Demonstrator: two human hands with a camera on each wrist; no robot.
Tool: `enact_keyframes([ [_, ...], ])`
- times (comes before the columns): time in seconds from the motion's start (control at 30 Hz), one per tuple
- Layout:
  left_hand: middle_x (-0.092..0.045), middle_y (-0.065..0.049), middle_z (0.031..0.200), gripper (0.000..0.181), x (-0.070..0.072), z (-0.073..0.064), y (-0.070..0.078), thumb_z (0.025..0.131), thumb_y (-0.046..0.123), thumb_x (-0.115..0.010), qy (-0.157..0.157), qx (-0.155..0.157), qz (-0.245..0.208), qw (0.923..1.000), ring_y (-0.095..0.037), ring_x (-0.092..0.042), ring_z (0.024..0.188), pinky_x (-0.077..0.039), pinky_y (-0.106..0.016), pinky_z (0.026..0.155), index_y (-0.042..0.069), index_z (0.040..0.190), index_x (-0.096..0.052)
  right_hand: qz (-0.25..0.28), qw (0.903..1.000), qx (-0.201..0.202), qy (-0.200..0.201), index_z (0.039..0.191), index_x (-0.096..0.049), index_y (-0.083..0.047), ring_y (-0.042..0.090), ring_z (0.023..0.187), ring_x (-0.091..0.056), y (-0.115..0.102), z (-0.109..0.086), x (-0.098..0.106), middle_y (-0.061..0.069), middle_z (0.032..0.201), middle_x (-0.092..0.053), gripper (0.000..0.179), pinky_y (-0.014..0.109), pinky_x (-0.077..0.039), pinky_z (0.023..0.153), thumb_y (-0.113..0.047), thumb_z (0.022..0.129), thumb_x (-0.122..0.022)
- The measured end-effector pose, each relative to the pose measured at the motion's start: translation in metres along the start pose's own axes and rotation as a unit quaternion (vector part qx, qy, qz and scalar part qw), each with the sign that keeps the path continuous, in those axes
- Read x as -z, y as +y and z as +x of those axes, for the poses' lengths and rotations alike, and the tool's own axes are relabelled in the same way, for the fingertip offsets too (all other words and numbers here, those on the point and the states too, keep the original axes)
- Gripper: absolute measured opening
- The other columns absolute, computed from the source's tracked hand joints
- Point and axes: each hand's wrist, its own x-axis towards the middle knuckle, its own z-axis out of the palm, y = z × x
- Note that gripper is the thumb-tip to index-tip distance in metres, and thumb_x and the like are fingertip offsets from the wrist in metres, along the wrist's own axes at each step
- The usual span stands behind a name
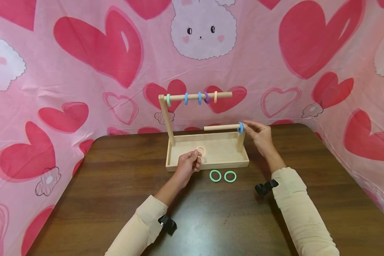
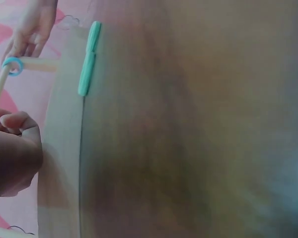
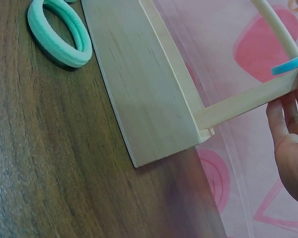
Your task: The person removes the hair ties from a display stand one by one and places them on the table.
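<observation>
In the head view, my left hand [image 1: 188, 164] pinches a peach ring [image 1: 201, 151] between thumb and fingertips, above the wooden stand's tray [image 1: 208, 165]. My right hand [image 1: 259, 137] grips the top of the stand's short right post [image 1: 240, 142]; the right wrist view has its fingers against the post's edge. Close by, a blue ring [image 1: 240, 128] hangs on the lower rod [image 1: 222, 127], at its post end. On the upper rod [image 1: 224, 95] hang a green ring [image 1: 168, 100], two blue ones, a purple ring [image 1: 206, 97] and a peach one.
Two green rings [image 1: 215, 176] lie side by side on the dark wooden table [image 1: 198, 213], just in front of the tray. A tall left post [image 1: 167, 121] carries the upper rod. Behind the table hangs a pink cloth [image 1: 256, 53] with hearts.
</observation>
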Motion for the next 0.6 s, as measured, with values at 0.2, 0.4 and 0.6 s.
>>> enact_keyframes([
  [0.2, -0.054, 0.007, 0.068, 0.028, 0.006, -0.007, -0.002, 0.11, 0.02, -0.043, -0.01, 0.03, -0.01, 0.9994, -0.006, -0.045, 0.059, -0.037, -0.021, 0.056, 0.011, 0.089, -0.06, 0.0, 1.0, -0.005, -0.001, 0.107, -0.079, -0.006, -0.007, 0.079, -0.066, 0.001, 0.0, 0.002, -0.02, 0.088, -0.076, 0.021, 0.011, -0.056, 0.07, 0.005, 0.093, -0.068],
  [0.4, -0.054, 0.008, 0.068, 0.029, 0.013, -0.011, -0.002, 0.11, 0.02, -0.041, -0.036, 0.072, -0.007, 0.9967, -0.005, -0.045, 0.059, -0.039, -0.022, 0.058, 0.013, 0.088, -0.06, 0.001, 0.9999, -0.006, -0.009, 0.113, -0.075, 0.004, -0.007, 0.083, -0.068, 0.0, -0.001, 0.002, -0.02, 0.091, -0.076, 0.021, 0.011, -0.057, 0.074, 0.004, 0.093, -0.067],
  [0.6, -0.054, 0.008, 0.068, 0.03, 0.02, -0.012, -0.004, 0.11, 0.021, -0.041, -0.059, 0.108, 0.016, 0.9922, -0.006, -0.046, 0.06, -0.04, -0.023, 0.061, 0.014, 0.088, -0.06, 0.001, 0.9999, -0.007, -0.01, 0.112, -0.077, 0.0, -0.007, 0.084, -0.068, 0.0, -0.001, 0.002, -0.02, 0.091, -0.076, 0.02, 0.011, -0.057, 0.074, 0.003, 0.094, -0.067],
])
